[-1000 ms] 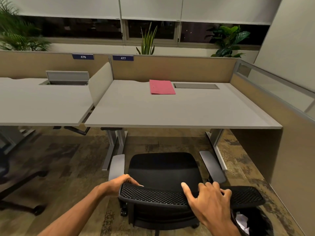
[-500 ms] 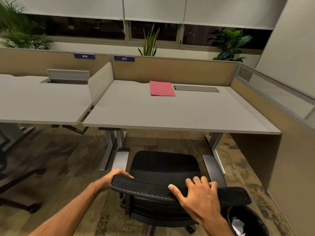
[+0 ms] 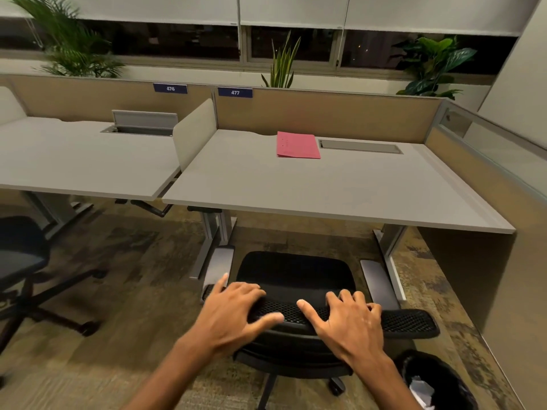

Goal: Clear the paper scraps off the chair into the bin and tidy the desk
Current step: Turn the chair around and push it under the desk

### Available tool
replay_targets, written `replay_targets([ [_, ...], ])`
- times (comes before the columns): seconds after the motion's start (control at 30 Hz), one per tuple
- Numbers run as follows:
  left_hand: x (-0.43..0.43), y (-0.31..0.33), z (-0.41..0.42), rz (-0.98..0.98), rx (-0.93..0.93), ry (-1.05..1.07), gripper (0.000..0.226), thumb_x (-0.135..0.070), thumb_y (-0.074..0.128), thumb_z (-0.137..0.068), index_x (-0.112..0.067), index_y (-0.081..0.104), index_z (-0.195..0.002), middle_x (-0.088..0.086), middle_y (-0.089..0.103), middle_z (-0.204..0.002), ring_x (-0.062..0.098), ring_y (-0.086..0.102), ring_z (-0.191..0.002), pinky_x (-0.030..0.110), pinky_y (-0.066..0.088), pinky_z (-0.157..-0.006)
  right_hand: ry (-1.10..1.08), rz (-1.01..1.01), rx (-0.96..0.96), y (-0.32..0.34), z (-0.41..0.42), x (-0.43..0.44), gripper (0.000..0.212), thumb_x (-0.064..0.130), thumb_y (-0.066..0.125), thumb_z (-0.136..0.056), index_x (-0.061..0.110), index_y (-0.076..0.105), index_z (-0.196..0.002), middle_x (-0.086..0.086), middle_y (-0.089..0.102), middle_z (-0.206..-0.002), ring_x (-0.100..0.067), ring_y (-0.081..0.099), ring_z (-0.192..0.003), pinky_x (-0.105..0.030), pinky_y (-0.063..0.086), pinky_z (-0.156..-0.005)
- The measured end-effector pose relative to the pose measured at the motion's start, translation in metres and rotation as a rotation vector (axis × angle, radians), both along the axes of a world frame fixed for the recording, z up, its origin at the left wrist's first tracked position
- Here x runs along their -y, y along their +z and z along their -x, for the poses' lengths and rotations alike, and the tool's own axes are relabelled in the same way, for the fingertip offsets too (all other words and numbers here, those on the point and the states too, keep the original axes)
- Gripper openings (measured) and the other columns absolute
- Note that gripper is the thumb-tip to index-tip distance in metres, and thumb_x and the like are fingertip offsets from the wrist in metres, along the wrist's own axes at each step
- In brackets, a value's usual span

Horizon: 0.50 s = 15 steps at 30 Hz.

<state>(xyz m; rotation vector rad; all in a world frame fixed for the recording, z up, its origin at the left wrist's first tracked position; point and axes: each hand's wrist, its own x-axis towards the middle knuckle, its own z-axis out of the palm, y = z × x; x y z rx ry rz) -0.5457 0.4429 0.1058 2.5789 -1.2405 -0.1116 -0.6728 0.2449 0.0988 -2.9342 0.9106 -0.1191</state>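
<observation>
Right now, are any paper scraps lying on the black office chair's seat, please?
No, the black seat shows bare, and crumpled white paper lies in the black bin.

Black mesh chair [image 3: 296, 279], pink folder [image 3: 297, 145], grey desk [image 3: 296, 190], mottled brown carpet [image 3: 133, 261]
</observation>
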Motion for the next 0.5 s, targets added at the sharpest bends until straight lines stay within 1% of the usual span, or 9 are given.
replay_targets([
  [0.03,0.005,-0.004,0.008,-0.015,0.044,-0.002,0.093,-0.092,0.013,-0.073,-0.031,0.05,-0.132,-0.012,0.055,-0.135,0.003,0.045,-0.127,0.04,0.014,-0.12,0.003,-0.005,-0.001,0.0,0.001,0.0,0.098,0.09,-0.003,-0.069,0.029,0.063,-0.106,0.001,0.062,-0.115,-0.021,0.05,-0.112,-0.047,0.037,-0.093],
  [0.1,0.013,-0.008,0.016,-0.032,0.094,0.0,0.1,-0.095,0.013,-0.069,-0.028,0.048,-0.134,-0.01,0.056,-0.134,0.006,0.048,-0.125,0.038,0.02,-0.116,0.011,-0.014,0.0,0.0,0.002,0.0,0.097,0.089,-0.002,-0.069,0.028,0.062,-0.108,0.0,0.062,-0.117,-0.022,0.049,-0.114,-0.048,0.036,-0.094],
  [0.2,0.021,-0.01,0.016,-0.029,0.175,0.016,0.1,-0.096,0.012,-0.067,-0.029,0.053,-0.128,-0.009,0.062,-0.124,0.01,0.055,-0.116,0.039,0.03,-0.106,0.045,-0.026,-0.005,0.003,0.003,0.001,0.096,0.088,-0.001,-0.07,0.027,0.061,-0.112,-0.001,0.061,-0.119,-0.024,0.049,-0.115,-0.049,0.036,-0.094],
  [0.33,0.027,-0.014,0.015,-0.047,0.239,0.032,0.099,-0.098,0.014,-0.064,-0.029,0.057,-0.121,-0.008,0.068,-0.112,0.013,0.061,-0.104,0.039,0.036,-0.1,0.097,-0.075,-0.02,0.003,0.011,0.013,0.1,0.092,0.0,-0.066,0.029,0.06,-0.116,-0.002,0.062,-0.12,-0.026,0.052,-0.115,-0.052,0.032,-0.099],
  [0.4,0.028,-0.016,0.014,-0.036,0.272,0.036,0.097,-0.097,0.014,-0.065,-0.029,0.059,-0.117,-0.008,0.069,-0.105,0.013,0.063,-0.097,0.038,0.039,-0.094,0.089,-0.062,-0.02,0.003,0.018,0.026,0.105,0.096,-0.001,-0.062,0.03,0.061,-0.116,-0.005,0.066,-0.115,-0.027,0.056,-0.112,-0.052,0.033,-0.101],
  [0.5,0.03,-0.016,0.014,-0.014,0.322,0.039,0.093,-0.097,0.017,-0.065,-0.03,0.062,-0.112,-0.009,0.07,-0.099,0.013,0.064,-0.091,0.036,0.042,-0.09,0.105,-0.031,-0.006,0.004,0.026,0.037,0.108,0.098,0.0,-0.059,0.028,0.064,-0.111,-0.007,0.07,-0.102,-0.028,0.061,-0.103,-0.049,0.038,-0.094],
])
